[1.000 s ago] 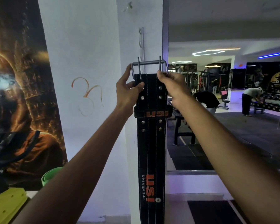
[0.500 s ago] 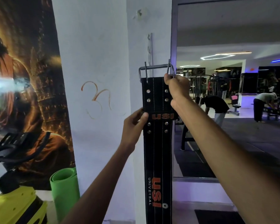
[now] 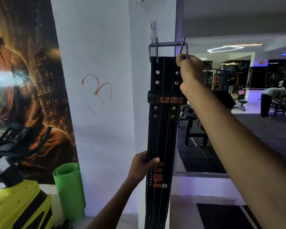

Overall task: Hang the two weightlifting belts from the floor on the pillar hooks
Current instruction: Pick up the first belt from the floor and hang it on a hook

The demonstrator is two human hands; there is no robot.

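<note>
A black weightlifting belt (image 3: 163, 129) with orange lettering hangs straight down in front of the white pillar (image 3: 139, 113). Its steel buckle (image 3: 168, 44) is at the top, just below a thin metal hook strip (image 3: 153, 30) fixed to the pillar. My right hand (image 3: 189, 71) is shut on the buckle's right side at the belt's top corner. My left hand (image 3: 143, 164) grips the belt's left edge about halfway down. Whether the buckle rests on a hook is hidden. Only one belt is in view.
A poster (image 3: 23, 80) covers the wall on the left. A rolled green mat (image 3: 68, 184) and a yellow exercise bike (image 3: 15, 204) stand at lower left. A large mirror (image 3: 238, 80) on the right reflects the gym and people bending over.
My left hand has slid down the belt from the buckle to its middle. The right hand keeps the buckle up by the hook strip.
</note>
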